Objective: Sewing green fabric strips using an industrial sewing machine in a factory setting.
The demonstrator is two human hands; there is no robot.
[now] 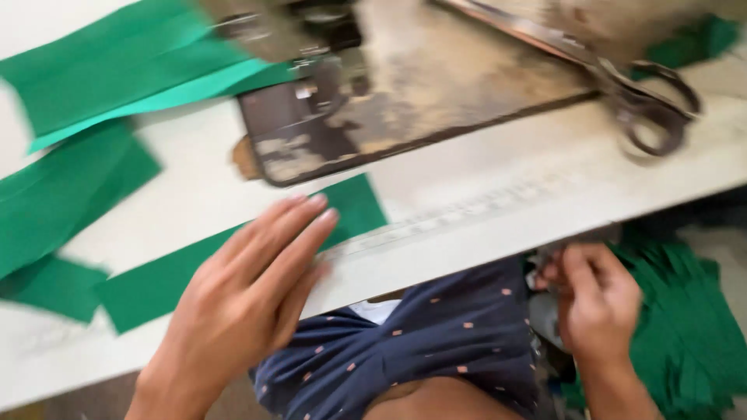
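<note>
Resting flat, fingers pressed together, the left hand (249,299) covers the long green fabric strip (233,260) — it runs lengthwise toward the worn metal sewing-machine bed (405,93) — right hand (595,299) pinches something unclear below.

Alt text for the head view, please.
The left hand lies flat on a green fabric strip on a white sewing table, while the right hand reaches below its edge beside piled green fabric. Scissors rest top right.

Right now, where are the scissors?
In the head view the scissors lie at the upper right of the white table, beside the sewing machine's worn metal bed, far from both hands.
</note>
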